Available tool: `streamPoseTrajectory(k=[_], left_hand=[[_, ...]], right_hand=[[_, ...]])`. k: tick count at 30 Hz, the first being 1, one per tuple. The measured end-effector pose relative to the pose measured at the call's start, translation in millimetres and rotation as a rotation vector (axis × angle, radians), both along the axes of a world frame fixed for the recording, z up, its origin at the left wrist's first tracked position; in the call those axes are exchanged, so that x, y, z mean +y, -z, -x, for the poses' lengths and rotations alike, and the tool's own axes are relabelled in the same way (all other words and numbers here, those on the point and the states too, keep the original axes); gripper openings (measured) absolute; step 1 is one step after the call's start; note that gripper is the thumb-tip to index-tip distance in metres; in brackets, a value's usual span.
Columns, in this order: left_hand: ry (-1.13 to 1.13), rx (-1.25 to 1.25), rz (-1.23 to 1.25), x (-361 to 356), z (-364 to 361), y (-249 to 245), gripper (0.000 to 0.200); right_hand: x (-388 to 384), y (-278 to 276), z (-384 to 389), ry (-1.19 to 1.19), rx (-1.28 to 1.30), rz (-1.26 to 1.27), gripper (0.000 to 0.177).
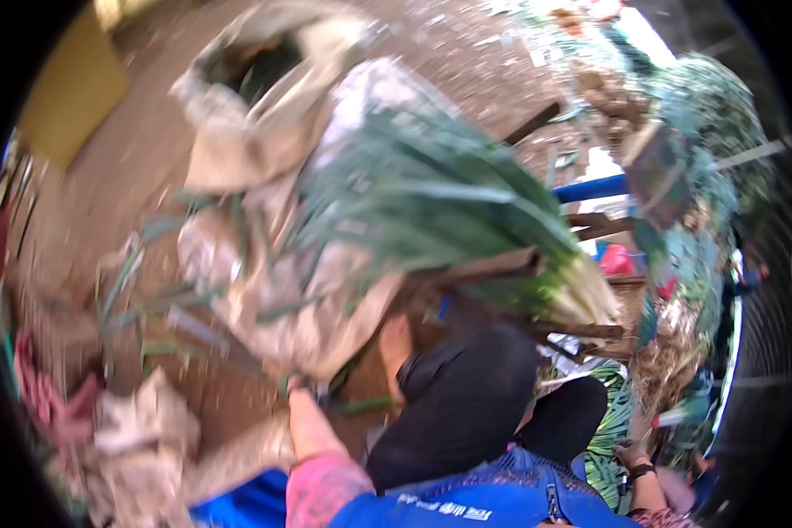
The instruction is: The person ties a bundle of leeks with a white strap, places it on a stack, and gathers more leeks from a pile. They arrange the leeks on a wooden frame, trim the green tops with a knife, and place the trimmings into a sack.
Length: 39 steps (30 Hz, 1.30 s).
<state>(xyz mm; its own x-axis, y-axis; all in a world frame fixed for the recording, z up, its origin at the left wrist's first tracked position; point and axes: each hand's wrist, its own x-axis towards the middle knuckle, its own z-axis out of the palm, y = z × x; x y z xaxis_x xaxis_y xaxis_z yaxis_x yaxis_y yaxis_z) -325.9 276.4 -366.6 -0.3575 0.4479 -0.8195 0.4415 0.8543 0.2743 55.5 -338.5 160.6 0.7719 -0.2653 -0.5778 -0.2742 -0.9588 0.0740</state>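
A big pile of leeks (431,198) lies on sacking in front of me, green leaves to the left and pale ends toward the right. My left hand (297,384) reaches down by the lower edge of the beige sack (326,330), close to some loose green leaves. Blur hides its fingers and anything in them. Low on the right, my right hand (630,454) is at the edge of a bundle of thin green leaves (609,414) beside my leg. How its fingers are set does not show clearly.
An open-mouthed sack (255,132) stands on the brown ground beyond the leeks. Crumpled cloth (145,418) and pink fabric (57,396) lie at left. A yellow panel (70,88) is at upper left. Wooden pieces (598,224) and heaped greens (713,114) are at right.
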Motion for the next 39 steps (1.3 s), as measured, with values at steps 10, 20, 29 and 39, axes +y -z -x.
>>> streamPoseTrajectory(k=[10, 20, 29, 39], left_hand=[[-0.702, -0.332, -0.081, 20, 22, -6, 0.023], [-1.093, -0.932, -0.640, 22, 46, -268, 0.041], [0.096, -1.420, -0.926, -109, -92, -454, 0.032], [1.714, -1.100, -0.690, -140, -163, -494, 0.036]], right_hand=[[12, -5, -2, -0.296, -0.192, 0.110, 0.041], [131, 5, -18, -0.573, -0.392, -0.388, 0.034], [317, -40, 57, -0.993, -0.235, -1.238, 0.031], [363, 5, 80, -0.399, 0.153, -1.672, 0.025]])
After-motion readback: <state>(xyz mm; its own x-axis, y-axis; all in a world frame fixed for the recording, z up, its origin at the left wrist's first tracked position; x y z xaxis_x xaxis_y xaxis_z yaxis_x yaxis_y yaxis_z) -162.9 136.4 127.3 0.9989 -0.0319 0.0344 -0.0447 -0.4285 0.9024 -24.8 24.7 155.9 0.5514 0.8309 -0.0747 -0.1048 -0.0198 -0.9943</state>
